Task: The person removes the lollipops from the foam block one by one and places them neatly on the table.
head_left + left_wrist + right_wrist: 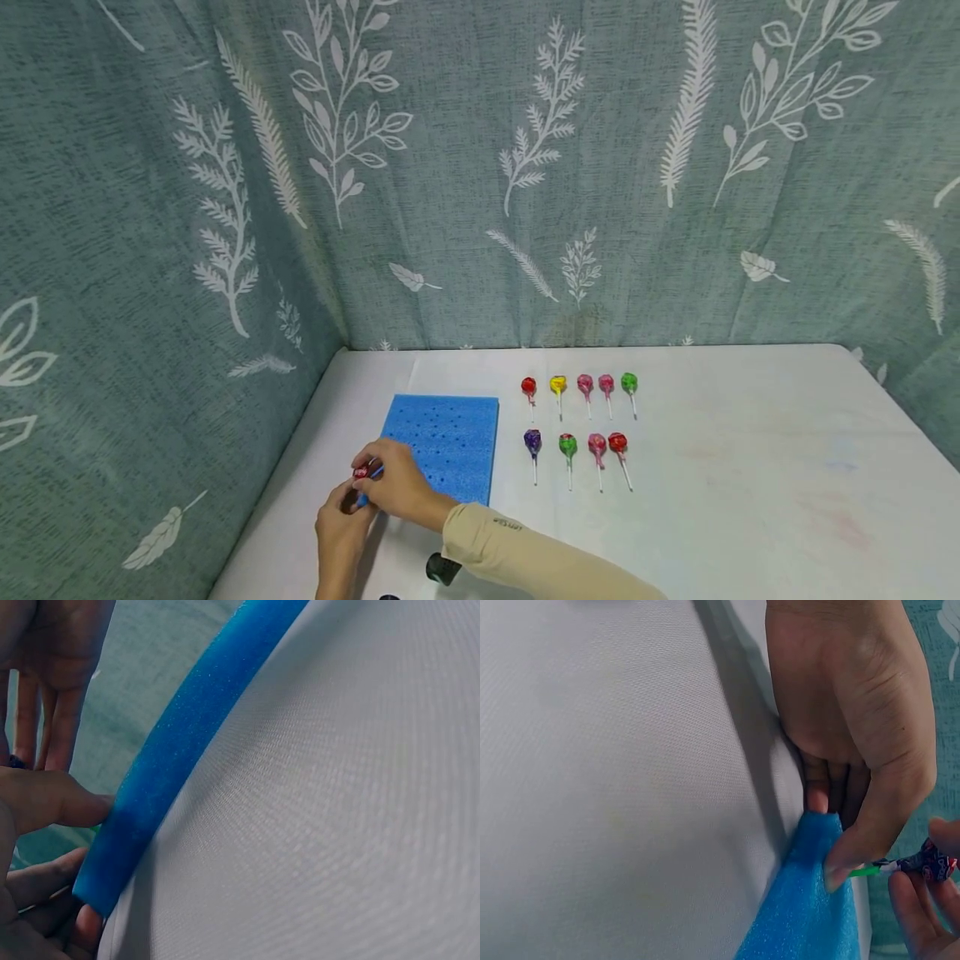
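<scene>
My left hand [345, 521] grips the near left corner of a blue foam board [457, 442] dotted with small holes. In the left wrist view the thumb [60, 801] lies on one side of the foam and fingers on the other. My right hand [401, 483] pinches a wrapped lollipop [362, 472] by its head, over that corner. The right wrist view shows the lollipop's dark, red-marked wrapper [930, 862] and its green stick [864, 871], which points at the foam beside the left thumb. Whether the stick has entered the foam I cannot tell.
Right of the board lie several wrapped lollipops in two rows, among them a yellow one [558, 385] and a purple one [532, 442]. A dark cylindrical object [442, 568] sits near the right sleeve. Patterned green curtains [465, 167] border the white table [735, 467].
</scene>
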`<state>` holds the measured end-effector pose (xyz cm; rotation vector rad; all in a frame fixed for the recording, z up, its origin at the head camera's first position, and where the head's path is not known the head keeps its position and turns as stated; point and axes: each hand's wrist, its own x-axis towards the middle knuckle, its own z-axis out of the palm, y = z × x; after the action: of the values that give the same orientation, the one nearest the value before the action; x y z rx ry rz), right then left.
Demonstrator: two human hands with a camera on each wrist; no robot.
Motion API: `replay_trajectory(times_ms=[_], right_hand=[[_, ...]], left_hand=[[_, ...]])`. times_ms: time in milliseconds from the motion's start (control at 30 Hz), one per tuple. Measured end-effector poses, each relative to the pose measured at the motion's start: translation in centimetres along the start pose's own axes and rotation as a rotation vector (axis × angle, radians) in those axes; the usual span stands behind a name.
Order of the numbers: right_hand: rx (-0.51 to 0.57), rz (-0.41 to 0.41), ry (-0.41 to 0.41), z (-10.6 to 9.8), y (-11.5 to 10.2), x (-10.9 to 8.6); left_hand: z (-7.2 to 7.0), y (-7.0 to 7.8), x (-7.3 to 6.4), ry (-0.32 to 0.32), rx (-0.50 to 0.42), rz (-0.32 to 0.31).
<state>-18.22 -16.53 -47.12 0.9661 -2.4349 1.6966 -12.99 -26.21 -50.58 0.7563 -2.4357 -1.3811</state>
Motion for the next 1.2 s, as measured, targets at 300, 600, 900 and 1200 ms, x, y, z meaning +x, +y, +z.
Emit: replay_trajectory(times_ms=[300, 600, 900, 1200], right_hand=[[0.036, -0.105, 0.106, -0.9, -0.4, 0.4], [0.075, -0.187, 0.129, -3.0, -2.1, 0.6], [0.069, -0.213, 0.129, -5.0, -2.2, 0.0], [0.055, -0.208, 0.149, -6.8, -1.8, -0.7]], left_hand=[[0.0, 0.2, 0.0, -0.034, -0.043, 0.0], [0.0, 0.1, 0.1, -0.034, -0.035, 0.01], [-0.1, 0.0, 0.1, -0.063, -0.048, 0.036], [0.2, -0.2, 0.0, -0.044, -0.038, 0.008]])
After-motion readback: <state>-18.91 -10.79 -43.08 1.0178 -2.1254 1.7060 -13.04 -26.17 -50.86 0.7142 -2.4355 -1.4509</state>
